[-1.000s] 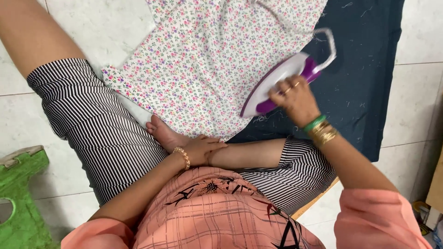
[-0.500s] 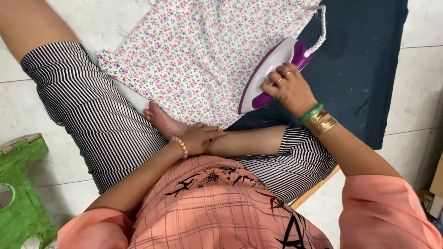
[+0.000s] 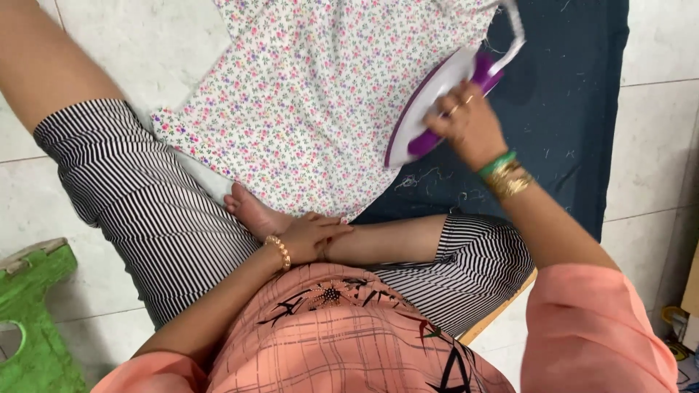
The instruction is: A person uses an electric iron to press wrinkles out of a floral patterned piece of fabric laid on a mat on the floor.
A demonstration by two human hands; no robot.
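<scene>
I sit cross-legged on the floor. My right hand (image 3: 466, 122) grips the handle of a white and purple clothes iron (image 3: 429, 98), whose sole rests on the right edge of a white fabric with small pink flowers (image 3: 320, 94). The fabric lies partly on a dark blue cloth (image 3: 561, 109) spread on the floor. A white cord (image 3: 515, 29) leaves the back of the iron. My left hand (image 3: 317, 236) lies flat on my own ankle, fingers together, holding nothing.
A green plastic stool (image 3: 33, 313) stands at the lower left on the pale tiled floor (image 3: 655, 145). A wooden board edge (image 3: 502, 313) shows under my right knee. Some small items sit at the far right edge.
My right hand has slid the iron a little up and to the right along the fabric's edge. My left hand has stayed on my ankle.
</scene>
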